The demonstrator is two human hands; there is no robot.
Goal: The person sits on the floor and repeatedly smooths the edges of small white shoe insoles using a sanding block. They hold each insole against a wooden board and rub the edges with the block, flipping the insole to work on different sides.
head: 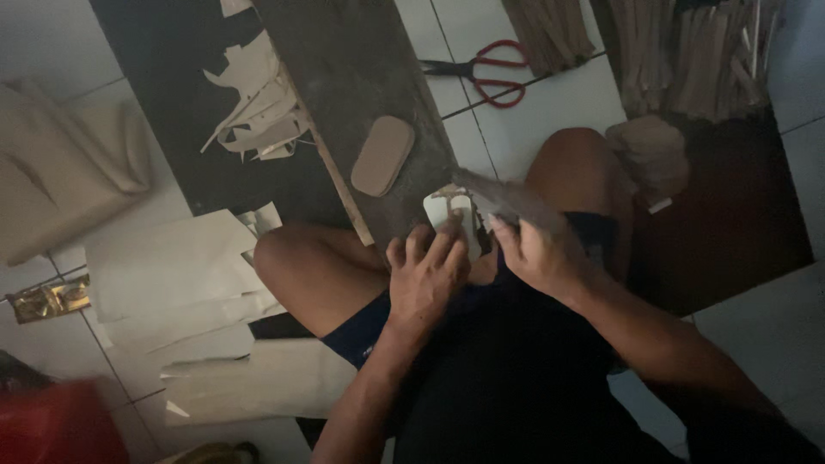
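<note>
I sit cross-legged on a tiled floor in dim light. My left hand (427, 273) presses down on a small pale rounded piece (450, 213) at the near end of a dark wooden board (361, 77). My right hand (534, 254) grips a long blade-like tool (503, 196) whose tip reaches over the pale piece. A tan oval cut-out (382, 155) lies on the board just beyond my hands.
Red-handled scissors (485, 73) lie on the floor beyond the board. Pale offcuts (258, 107) sit on a dark mat to the left. Paper sheets (185, 288) cover the floor by my left knee. A stack of oval pieces (650, 155) and bundles of sticks (687, 51) lie right.
</note>
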